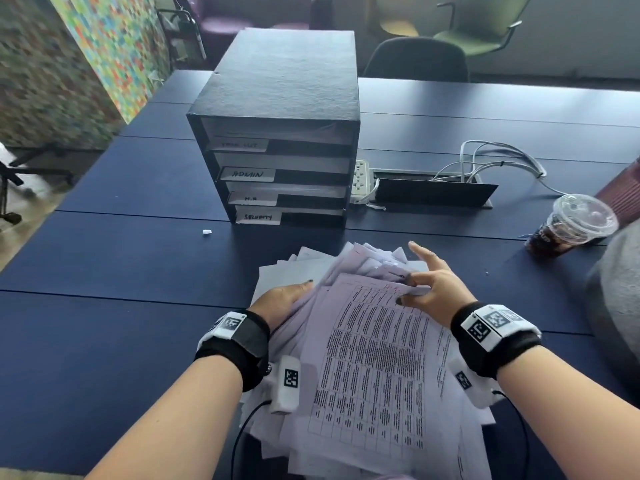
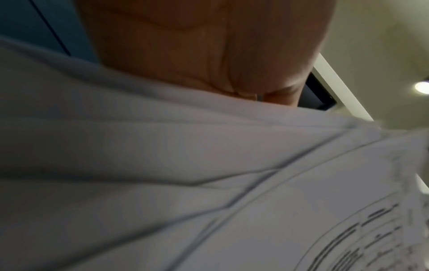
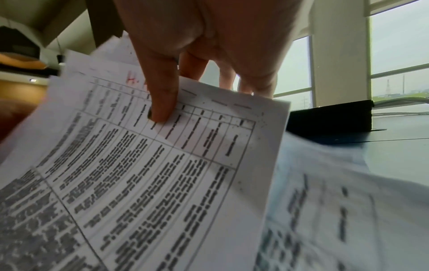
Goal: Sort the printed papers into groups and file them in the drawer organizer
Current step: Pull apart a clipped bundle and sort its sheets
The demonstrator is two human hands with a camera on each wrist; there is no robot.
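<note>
1. White printed papers (image 1: 367, 372), thin and fanned in a loose pile, lie on the matte navy counter (image 1: 138, 258), near edge.
2. Left hand (image 1: 282, 304): fingers curled round the pile's left edge, gripping it.
3. Right hand (image 1: 431, 284): thumb (image 3: 160, 102) and fingers pinch the top sheet (image 3: 148, 174), a ruled table marked in red.
4. Drawer organizer (image 1: 284, 133): dark box, textured top, four labelled trays, beyond the pile.
</note>
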